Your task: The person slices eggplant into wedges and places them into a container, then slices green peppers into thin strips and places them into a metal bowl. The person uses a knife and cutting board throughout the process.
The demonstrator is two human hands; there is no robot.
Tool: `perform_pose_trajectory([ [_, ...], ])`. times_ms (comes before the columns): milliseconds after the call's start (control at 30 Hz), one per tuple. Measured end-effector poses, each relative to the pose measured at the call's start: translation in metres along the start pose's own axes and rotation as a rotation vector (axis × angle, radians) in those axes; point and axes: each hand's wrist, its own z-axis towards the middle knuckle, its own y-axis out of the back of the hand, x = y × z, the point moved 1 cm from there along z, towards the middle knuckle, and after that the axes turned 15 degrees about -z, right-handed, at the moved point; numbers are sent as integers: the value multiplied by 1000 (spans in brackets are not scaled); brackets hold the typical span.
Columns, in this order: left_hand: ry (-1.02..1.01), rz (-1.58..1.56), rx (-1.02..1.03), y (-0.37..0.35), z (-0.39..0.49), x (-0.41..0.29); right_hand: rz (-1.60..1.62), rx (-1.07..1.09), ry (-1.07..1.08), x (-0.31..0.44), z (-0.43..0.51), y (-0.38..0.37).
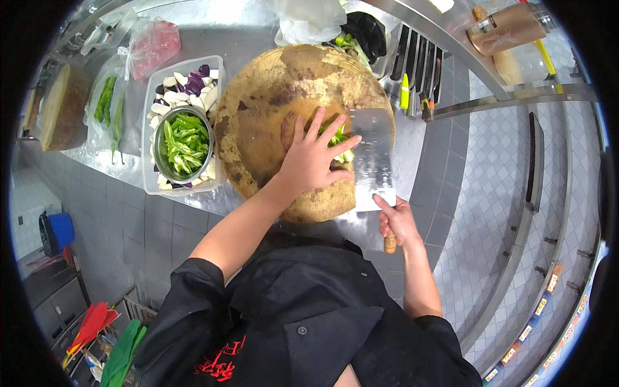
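Note:
A round wooden chopping block [261,101] stands on the metal counter. On its right part my left hand [316,155] lies spread, fingers apart, partly covering cut green peppers [344,156]. My right hand [396,220] grips a cleaver where the wooden handle meets the wide blade [372,155]; the blade lies flat along the block's right side, close beside the peppers. Left of the block, a clear plastic tub [221,77] holds cut eggplant [196,84], and a metal bowl [211,145] of sliced green peppers [186,145] rests on the eggplant.
Several knives [418,63] sit in a rack at the back right, near a steel rail [517,96]. Bags with whole green peppers [105,101] and something pink [154,48] lie at the left. Behind the block are a white plastic bag [309,19] and a black bag [367,36].

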Motion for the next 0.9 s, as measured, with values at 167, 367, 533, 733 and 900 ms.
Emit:
perform_pose_trajectory([
  [167,49,-145,-221,-9,-8,0,-98,207,83,1,-17,-66],
  [367,170,-110,-634,43,-34,13,-274,258,130,51,-26,-131],
  [533,316,62,-831,136,-108,75,-568,462,342,115,-21,-213],
  [733,493,177,-379,179,-170,150,-589,176,268,126,-48,-205],
  [900,555,-89,-1161,165,-235,101,-871,-534,804,102,-34,-155],
])
